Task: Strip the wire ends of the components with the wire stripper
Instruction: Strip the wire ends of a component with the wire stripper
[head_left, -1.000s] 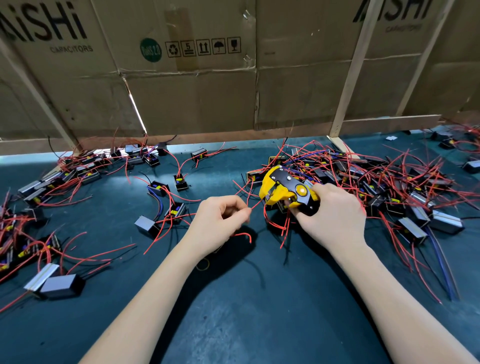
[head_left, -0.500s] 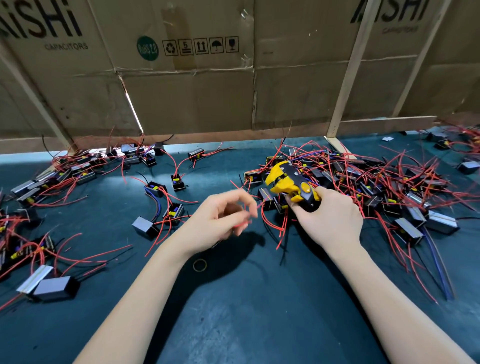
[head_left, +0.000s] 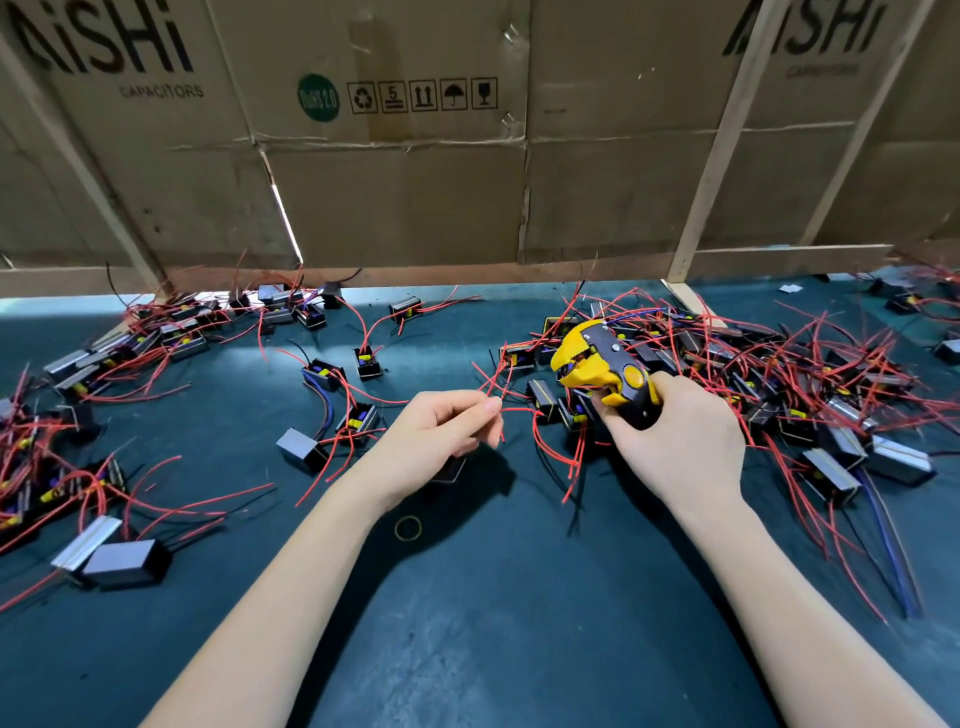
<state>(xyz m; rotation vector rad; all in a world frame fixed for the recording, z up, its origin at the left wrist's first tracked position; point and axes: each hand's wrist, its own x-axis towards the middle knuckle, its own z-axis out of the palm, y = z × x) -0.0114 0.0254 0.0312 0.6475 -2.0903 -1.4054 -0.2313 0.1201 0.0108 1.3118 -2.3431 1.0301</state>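
Over dark teal surface (head_left: 467, 649) fronting cardboard wall (head_left: 395, 197), left hand (head_left: 436, 441) pinching red wire (head_left: 514, 410), feeding squarely toward wire stripper (head_left: 602, 369) nearby, clenched in right hand (head_left: 680, 447).

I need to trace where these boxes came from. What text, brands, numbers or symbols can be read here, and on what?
"AiSHi" over "CAPACITORS": left cardboard panel.
"AiSHi", top cut off; the small line under it is blurred: right cardboard panel.
"RoHS 2.0": green round mark.
"5" among five handling symbols.
Wire stripper: no readable text.
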